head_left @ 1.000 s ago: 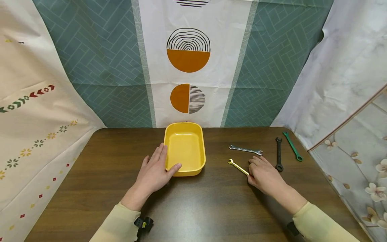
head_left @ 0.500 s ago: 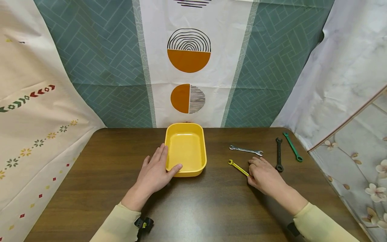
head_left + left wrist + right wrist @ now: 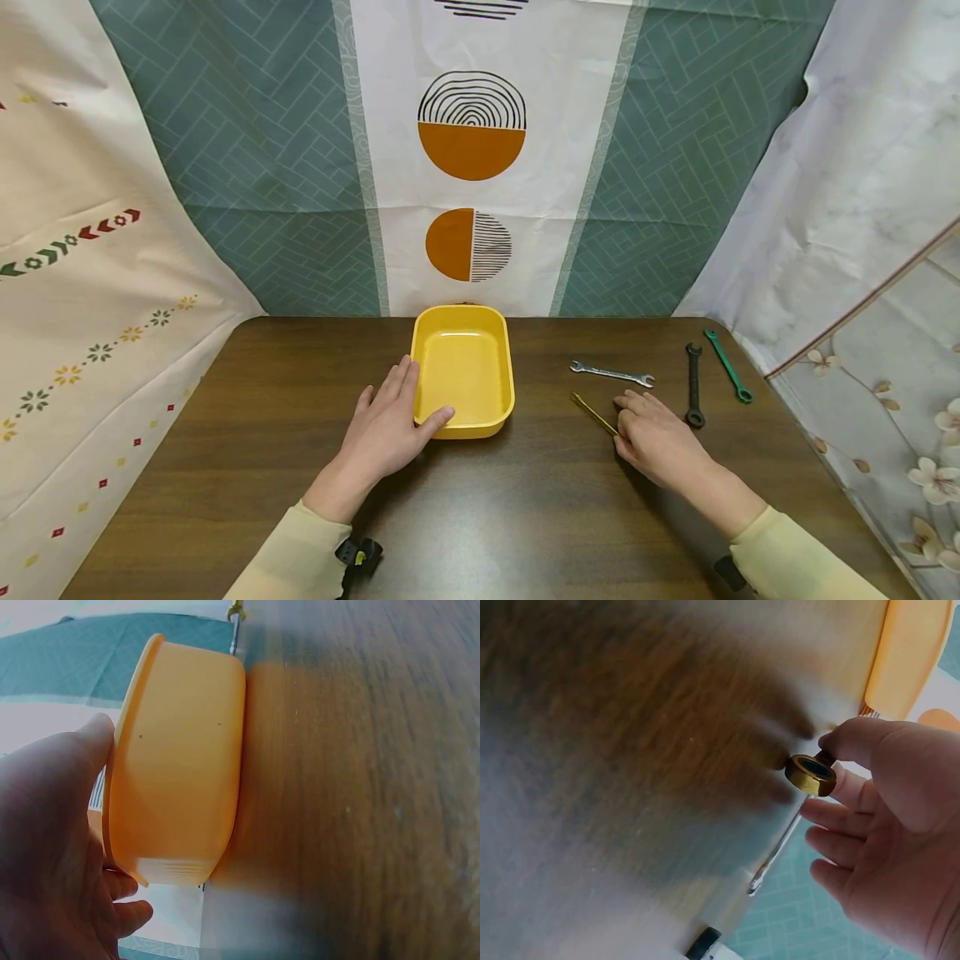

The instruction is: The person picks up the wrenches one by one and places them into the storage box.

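"What is touched by the left hand (image 3: 385, 421)?"

"The yellow tray (image 3: 462, 379). Its left rim is met by straight fingers, and the thumb, spread apart from them, is laid over its near left corner."

"And the right hand (image 3: 660, 433)?"

"It is placed well to the right of the tray. The gold wrench (image 3: 594, 413) is pinched near its ring end between thumb and forefinger, and the other fingers are loosely bent."

"Where is that wrench set?"

"To the right of the tray, low over the surface (image 3: 480, 517), with its far end pointed toward the tray's side. It is seen as a narrow line from the head view; whether that end is touching the surface cannot be told."

"What else is laid out?"

"Three more wrenches, all right of the tray. The silver wrench (image 3: 612, 373) is the nearest of them, laid crosswise; the black wrench (image 3: 693, 386) is found farther off, and the green wrench (image 3: 728, 367), slanted, is farthest from the tray."

"And behind the tray?"

"A patterned cloth (image 3: 480, 192) is hung there, printed with orange and black-lined half-circles."
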Demonstrator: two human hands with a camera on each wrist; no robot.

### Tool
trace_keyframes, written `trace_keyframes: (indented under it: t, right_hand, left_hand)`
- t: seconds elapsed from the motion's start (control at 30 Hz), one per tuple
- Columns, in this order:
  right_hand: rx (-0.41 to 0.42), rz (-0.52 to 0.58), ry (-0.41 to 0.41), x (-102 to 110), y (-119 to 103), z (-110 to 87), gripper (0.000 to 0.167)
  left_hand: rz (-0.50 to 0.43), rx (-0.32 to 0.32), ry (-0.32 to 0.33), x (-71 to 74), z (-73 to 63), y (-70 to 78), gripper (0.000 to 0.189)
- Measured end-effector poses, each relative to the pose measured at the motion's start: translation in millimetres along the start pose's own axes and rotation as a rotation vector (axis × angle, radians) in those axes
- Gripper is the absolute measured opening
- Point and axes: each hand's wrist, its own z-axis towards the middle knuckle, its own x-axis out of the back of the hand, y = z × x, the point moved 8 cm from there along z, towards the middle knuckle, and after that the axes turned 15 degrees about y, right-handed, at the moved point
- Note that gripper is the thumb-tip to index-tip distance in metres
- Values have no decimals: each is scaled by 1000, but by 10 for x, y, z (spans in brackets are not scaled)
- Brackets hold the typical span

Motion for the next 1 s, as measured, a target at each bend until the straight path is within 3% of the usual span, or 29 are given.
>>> trace_keyframes:
  t: [0.4,1.0]
  right_hand:
    - [-37,19,-21,-36,-4,11,31]
    - [-186,142,5,-20,-21,150,26]
  left_hand:
    - [2,3,-4,-9,4,-5,110]
    - [17,1,6,-9,3,-13,110]
